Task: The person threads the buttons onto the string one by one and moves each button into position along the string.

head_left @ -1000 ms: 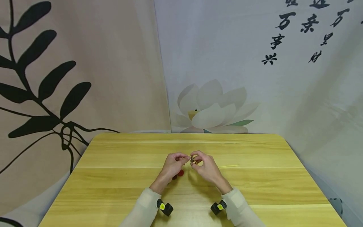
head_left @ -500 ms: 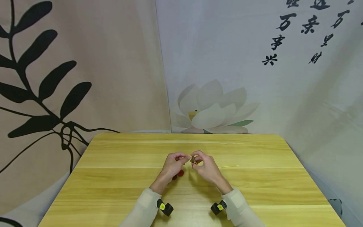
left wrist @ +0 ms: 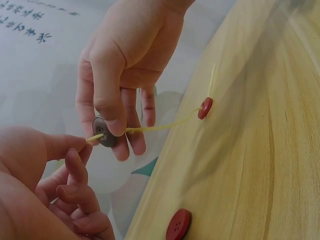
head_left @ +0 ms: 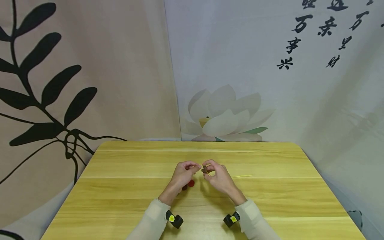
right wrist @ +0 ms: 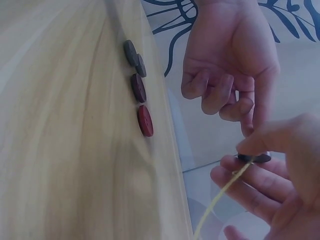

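Note:
A grey-brown button (left wrist: 103, 132) hangs between the two hands, pinched by thumb and fingers of my right hand (head_left: 220, 176). Yellow cord (left wrist: 160, 128) passes through one of its holes. At the near side of the button, my left hand (head_left: 182, 174) pinches the cord's tip between thumb and forefinger. On the far side the cord runs down to a red button (left wrist: 205, 108) threaded on it near the tabletop, and its tail lies on the table. In the right wrist view my right thumb partly covers the dark button (right wrist: 261, 158).
Several loose buttons lie in a row by my left forearm: a red button (right wrist: 145, 120), a dark red button (right wrist: 138, 88) and grey buttons (right wrist: 130, 52). The wooden table (head_left: 120, 200) reaches back to a printed curtain (head_left: 144, 83).
The grey-brown button has turned slightly in my right fingers, showing more of its face in the head view. Both hands stay nearly in place.

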Demonstrator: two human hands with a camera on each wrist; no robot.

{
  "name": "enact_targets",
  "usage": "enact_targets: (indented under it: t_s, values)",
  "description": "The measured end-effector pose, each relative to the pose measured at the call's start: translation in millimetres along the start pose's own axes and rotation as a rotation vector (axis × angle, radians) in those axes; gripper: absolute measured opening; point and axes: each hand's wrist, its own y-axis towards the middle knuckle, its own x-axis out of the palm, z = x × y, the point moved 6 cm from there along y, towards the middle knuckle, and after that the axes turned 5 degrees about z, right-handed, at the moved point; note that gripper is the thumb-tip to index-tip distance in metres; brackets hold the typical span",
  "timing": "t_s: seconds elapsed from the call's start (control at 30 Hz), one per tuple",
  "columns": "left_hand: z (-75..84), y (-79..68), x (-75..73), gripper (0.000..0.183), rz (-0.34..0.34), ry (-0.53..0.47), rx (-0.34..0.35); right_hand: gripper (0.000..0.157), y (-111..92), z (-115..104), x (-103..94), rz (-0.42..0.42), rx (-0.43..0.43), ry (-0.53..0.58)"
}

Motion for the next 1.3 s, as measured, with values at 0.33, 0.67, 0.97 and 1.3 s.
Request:
enact_targets:
  t_s: [0.33, 0.67, 0.97, 1.3]
  values:
    - [0.1, 0.0, 1.0, 0.02, -0.008, 0.006, -0.003, 0.03, 0, 2, -0.9, -0.001, -0.01, -0.015]
    - [1.2, -1.2, -0.4, 0.021, -0.006, 0.019, 0.001, 0.031, 0, 8, -2.9, 0.003, 0.014, -0.029]
    - [1.5, -0.3, -1.3, 0.02, 0.002, 0.017, -0.002, 0.03, 0, 9, -5.4, 0.003, 0.002, -0.026]
    - [1.7, -0.2, -1.6, 0.02, 0.006, 0.012, -0.006, 0.028, -1, 13, -7.2, 0.007, -0.022, -0.06]
